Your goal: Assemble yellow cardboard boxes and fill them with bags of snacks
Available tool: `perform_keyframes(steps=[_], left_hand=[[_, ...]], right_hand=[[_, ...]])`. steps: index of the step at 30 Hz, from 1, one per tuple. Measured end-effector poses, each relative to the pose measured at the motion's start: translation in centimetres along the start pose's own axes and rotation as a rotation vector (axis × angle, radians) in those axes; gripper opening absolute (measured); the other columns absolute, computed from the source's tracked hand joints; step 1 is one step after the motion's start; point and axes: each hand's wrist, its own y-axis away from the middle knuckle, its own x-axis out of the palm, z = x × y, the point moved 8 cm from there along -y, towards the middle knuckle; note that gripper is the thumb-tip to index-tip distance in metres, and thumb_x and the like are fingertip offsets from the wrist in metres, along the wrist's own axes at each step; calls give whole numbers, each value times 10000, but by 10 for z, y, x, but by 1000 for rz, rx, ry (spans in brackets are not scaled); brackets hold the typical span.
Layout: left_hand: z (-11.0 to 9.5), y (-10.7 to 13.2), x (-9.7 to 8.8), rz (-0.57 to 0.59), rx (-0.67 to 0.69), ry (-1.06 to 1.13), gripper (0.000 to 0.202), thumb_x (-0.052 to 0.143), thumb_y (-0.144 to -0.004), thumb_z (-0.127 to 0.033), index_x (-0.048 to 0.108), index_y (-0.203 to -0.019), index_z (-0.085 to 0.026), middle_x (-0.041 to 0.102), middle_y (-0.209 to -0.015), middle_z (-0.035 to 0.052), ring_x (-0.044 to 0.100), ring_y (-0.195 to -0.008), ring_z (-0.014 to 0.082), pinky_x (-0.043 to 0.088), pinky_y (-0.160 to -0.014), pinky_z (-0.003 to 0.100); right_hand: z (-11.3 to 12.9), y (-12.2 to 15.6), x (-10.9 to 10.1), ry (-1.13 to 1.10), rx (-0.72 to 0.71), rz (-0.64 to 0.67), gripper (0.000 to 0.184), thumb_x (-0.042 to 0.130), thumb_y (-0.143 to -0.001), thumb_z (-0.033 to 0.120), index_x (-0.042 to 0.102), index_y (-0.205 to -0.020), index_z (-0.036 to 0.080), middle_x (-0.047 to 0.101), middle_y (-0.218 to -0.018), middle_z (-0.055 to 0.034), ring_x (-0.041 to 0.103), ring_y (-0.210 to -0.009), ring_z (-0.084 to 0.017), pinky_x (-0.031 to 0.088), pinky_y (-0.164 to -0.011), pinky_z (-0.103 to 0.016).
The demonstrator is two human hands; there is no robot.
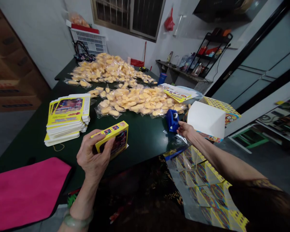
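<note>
My left hand (93,154) grips a small yellow printed box (114,137), held upright just above the dark green table (145,135). My right hand (185,129) reaches out to the right, fingers pinching a strip of clear tape (181,138) beside the blue tape dispenser (172,120). A clear plastic bag of packed yellow boxes (205,187) lies under my right forearm, on my lap.
A stack of flat yellow box blanks (67,117) lies at the left. Heaps of small bags of yellow snacks (135,100) cover the table's middle and back. A pink cloth (26,190) sits front left. An open white-sided carton (207,120) stands right of the dispenser.
</note>
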Motion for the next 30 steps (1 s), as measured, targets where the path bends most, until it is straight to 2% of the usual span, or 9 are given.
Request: perform_keyframes(steps=[4,8,13,17,20,22,25,28,30], left_hand=[[2,1,0,-9,2,29,280,757,-693,-189,597,-924,-196,655,-959,60,648,-869,179,520,-740,292],[2,1,0,-4,-1,7,269,752,-700,-205,592,-916,-200,655,-957,57,648,-851,174,517,-726,290],[4,1,0,2,-17,18,258,748,-696,-207,593,-902,-192,656,-953,57,649,-850,170,524,-730,290],[8,1,0,-1,-52,43,253,745,-695,-210,599,-901,-194,656,-954,54,645,-864,169,527,-759,301],[9,2,1,4,-69,53,253,746,-695,-208,604,-904,-192,654,-961,61,643,-881,174,527,-765,307],[7,2,0,-4,-53,54,261,749,-689,-181,607,-909,-188,652,-959,63,642,-881,171,524,-763,302],[0,0,-2,-20,-20,61,258,750,-680,-134,601,-885,-181,650,-985,67,641,-901,168,518,-779,300],[-1,-1,0,18,-60,129,219,734,-704,-132,580,-854,-175,650,-1027,80,643,-940,179,523,-786,310],[1,-1,3,56,-103,193,194,720,-727,-145,570,-847,-177,658,-997,74,650,-916,174,530,-761,304]], right_hand=[[-4,1,-2,-56,96,-66,287,540,-921,328,556,-1129,130,588,-1058,-68,597,-876,-146,535,-743,-316],[-3,11,-3,-159,-2,-52,64,545,-886,199,551,-859,141,561,-746,29,531,-609,-62,520,-620,-223],[-15,26,-6,-211,-113,26,194,565,-803,123,440,-656,155,539,-636,52,545,-586,-50,531,-636,-196],[-36,19,-3,-74,-37,43,138,555,-897,249,567,-847,121,589,-773,-2,586,-673,-93,527,-626,-244],[-43,9,-2,75,-2,54,283,537,-923,339,565,-1102,121,600,-1016,-59,604,-843,-136,538,-726,-306],[-42,7,-3,178,-16,78,309,542,-921,347,555,-1136,125,593,-1058,-68,604,-881,-148,539,-751,-325],[-34,17,-5,305,-124,125,177,561,-906,284,603,-890,113,600,-796,-12,562,-654,-87,495,-596,-225],[-22,45,0,361,-293,170,282,598,-801,120,501,-537,138,456,-502,37,386,-446,-51,337,-450,-188],[-13,76,12,365,-420,207,250,601,-744,89,500,-524,149,445,-487,42,369,-439,-53,312,-453,-197]])
